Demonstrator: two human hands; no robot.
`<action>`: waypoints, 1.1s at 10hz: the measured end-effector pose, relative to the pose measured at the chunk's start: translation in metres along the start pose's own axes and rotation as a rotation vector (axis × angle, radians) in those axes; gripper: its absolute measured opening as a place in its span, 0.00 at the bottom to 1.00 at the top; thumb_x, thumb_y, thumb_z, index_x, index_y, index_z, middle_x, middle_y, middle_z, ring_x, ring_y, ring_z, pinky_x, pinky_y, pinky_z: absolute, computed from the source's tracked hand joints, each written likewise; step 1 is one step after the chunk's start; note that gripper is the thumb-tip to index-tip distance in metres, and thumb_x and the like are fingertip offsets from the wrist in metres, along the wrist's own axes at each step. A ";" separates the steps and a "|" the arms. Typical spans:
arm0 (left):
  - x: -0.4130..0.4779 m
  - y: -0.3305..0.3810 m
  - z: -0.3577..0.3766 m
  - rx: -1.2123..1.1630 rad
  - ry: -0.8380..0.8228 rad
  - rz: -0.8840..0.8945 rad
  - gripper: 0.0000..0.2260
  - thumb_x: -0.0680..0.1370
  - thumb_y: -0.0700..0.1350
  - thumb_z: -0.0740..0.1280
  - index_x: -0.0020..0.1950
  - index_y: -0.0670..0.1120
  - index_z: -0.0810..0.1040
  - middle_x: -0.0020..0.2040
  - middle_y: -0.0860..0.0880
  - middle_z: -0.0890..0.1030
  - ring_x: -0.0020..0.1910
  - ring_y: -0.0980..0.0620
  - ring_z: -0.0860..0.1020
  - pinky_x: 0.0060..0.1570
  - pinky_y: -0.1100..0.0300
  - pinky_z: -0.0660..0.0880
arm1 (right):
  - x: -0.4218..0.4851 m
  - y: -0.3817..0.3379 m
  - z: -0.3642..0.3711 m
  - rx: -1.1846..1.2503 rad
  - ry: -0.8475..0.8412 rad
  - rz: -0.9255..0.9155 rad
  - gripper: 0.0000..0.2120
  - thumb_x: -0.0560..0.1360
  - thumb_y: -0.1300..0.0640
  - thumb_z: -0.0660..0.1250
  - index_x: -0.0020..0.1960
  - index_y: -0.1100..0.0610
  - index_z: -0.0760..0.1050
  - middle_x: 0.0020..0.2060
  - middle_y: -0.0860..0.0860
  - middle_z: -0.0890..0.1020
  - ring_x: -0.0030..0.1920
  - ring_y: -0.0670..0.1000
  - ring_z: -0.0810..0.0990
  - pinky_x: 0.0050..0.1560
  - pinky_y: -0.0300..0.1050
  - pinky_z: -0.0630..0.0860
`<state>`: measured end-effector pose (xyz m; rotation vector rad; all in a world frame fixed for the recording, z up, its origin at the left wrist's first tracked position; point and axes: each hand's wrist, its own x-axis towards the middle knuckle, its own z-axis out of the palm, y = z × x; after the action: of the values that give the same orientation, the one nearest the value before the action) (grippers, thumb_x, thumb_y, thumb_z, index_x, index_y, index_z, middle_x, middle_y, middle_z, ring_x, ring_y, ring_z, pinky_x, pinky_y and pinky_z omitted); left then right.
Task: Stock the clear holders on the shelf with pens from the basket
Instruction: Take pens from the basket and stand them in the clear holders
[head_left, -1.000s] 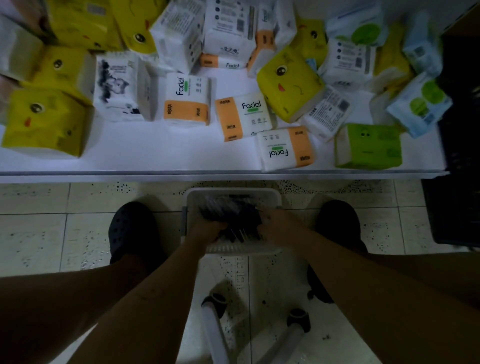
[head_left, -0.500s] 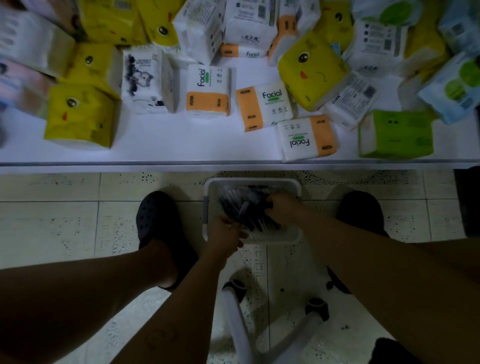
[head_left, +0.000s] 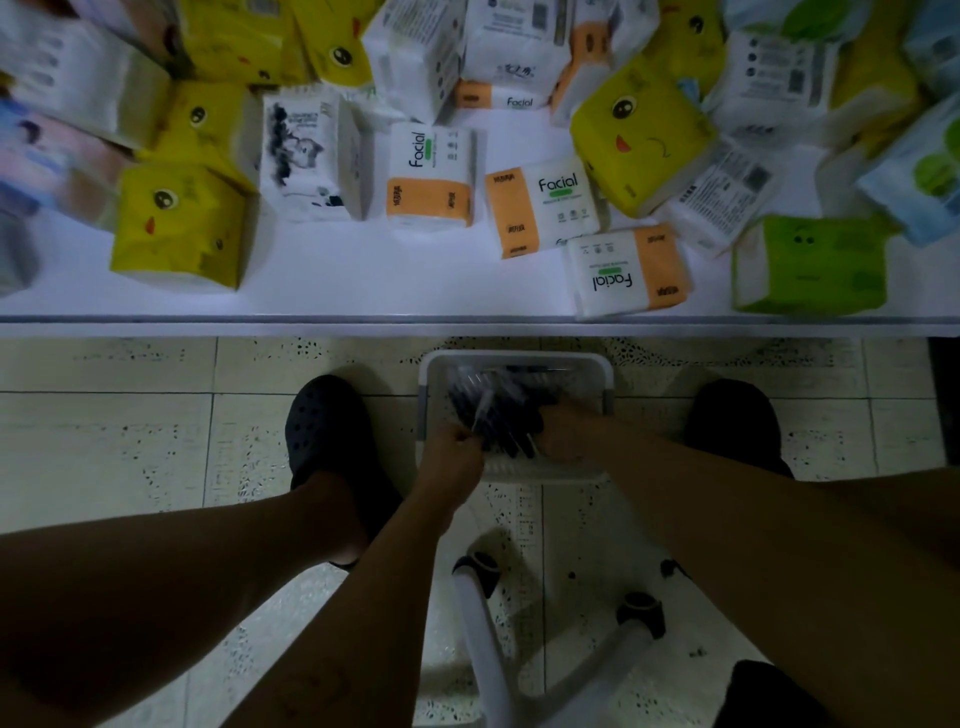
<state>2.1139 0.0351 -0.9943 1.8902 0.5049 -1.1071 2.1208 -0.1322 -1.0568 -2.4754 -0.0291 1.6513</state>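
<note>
Seen from above, early in the job, with left hand (head_left: 457, 453) pinching one of the dark pens (head_left: 500, 410) and right hand (head_left: 567, 432) curled over the bundle inside the white basket (head_left: 515, 358) on the floor, below a shelf (head_left: 363, 283) of tissue packs (head_left: 431, 176) showing no clear holders, so stocking judged not yet begun.

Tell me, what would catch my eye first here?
The bright tissue packs come first, several yellow with cartoon faces, jumbled across the white shelf at the top. Below it, on the tiled floor between two black shoes, sits a white basket of dark pens. The left hand seems to pinch one pen, and the right hand reaches in among the rest.
</note>
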 end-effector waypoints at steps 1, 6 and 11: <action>-0.002 -0.003 0.000 -0.039 -0.028 0.033 0.08 0.83 0.48 0.56 0.54 0.49 0.73 0.38 0.48 0.74 0.29 0.55 0.67 0.21 0.68 0.64 | -0.004 0.002 0.004 0.213 0.076 0.094 0.25 0.80 0.54 0.60 0.75 0.59 0.61 0.76 0.58 0.58 0.74 0.61 0.59 0.73 0.55 0.58; 0.010 0.003 0.003 0.009 0.041 0.025 0.10 0.83 0.53 0.55 0.50 0.49 0.72 0.37 0.49 0.76 0.27 0.55 0.66 0.19 0.67 0.62 | -0.027 -0.001 0.004 0.733 0.335 0.104 0.08 0.76 0.67 0.64 0.51 0.62 0.81 0.51 0.59 0.81 0.50 0.57 0.79 0.53 0.47 0.77; -0.058 0.063 0.003 0.037 0.049 0.432 0.12 0.83 0.52 0.56 0.52 0.45 0.73 0.40 0.47 0.75 0.34 0.55 0.72 0.28 0.65 0.68 | -0.140 -0.006 -0.007 1.125 0.723 0.140 0.16 0.82 0.47 0.56 0.53 0.57 0.76 0.42 0.54 0.79 0.41 0.52 0.77 0.39 0.42 0.70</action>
<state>2.1258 0.0027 -0.9158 1.9421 0.0904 -0.7900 2.0732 -0.1420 -0.9251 -1.9440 0.8894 0.4064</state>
